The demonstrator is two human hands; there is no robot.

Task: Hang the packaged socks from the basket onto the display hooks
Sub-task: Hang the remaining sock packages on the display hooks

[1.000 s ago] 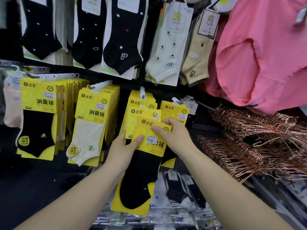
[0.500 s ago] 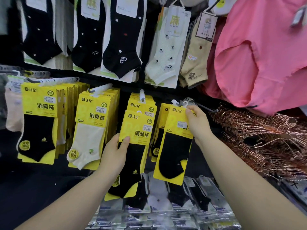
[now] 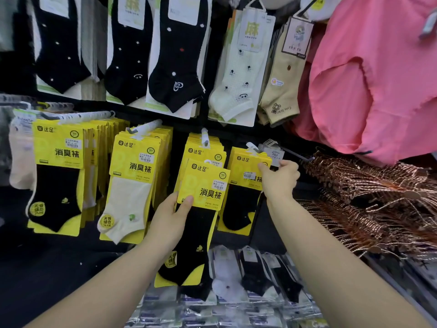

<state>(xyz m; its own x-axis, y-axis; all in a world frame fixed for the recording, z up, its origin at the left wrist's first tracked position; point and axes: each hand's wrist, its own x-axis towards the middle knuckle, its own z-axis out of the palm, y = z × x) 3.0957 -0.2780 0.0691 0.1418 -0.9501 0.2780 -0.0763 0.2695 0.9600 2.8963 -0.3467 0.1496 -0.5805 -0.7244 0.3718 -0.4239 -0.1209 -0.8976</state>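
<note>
My left hand (image 3: 170,216) grips a stack of yellow-carded black sock packs (image 3: 203,185) by the left edge, thumb on the front card, held in front of the third hook's packs (image 3: 201,150). My right hand (image 3: 279,178) pinches the right side of another yellow pack with a black sock (image 3: 243,200), which hangs on the white-tipped display hook (image 3: 251,146) at the right of the row. No basket is in view.
Two more hooks of yellow packs (image 3: 59,171) (image 3: 134,183) hang at the left. Dotted black, white and beige socks (image 3: 172,67) hang above. A pink garment (image 3: 373,86) and copper wire hangers (image 3: 369,200) crowd the right. Bagged socks (image 3: 255,275) lie below.
My right hand took one pack off the stack in my left hand, carried it up and right, and it now hangs on the rightmost hook. My left hand keeps the remaining packs.
</note>
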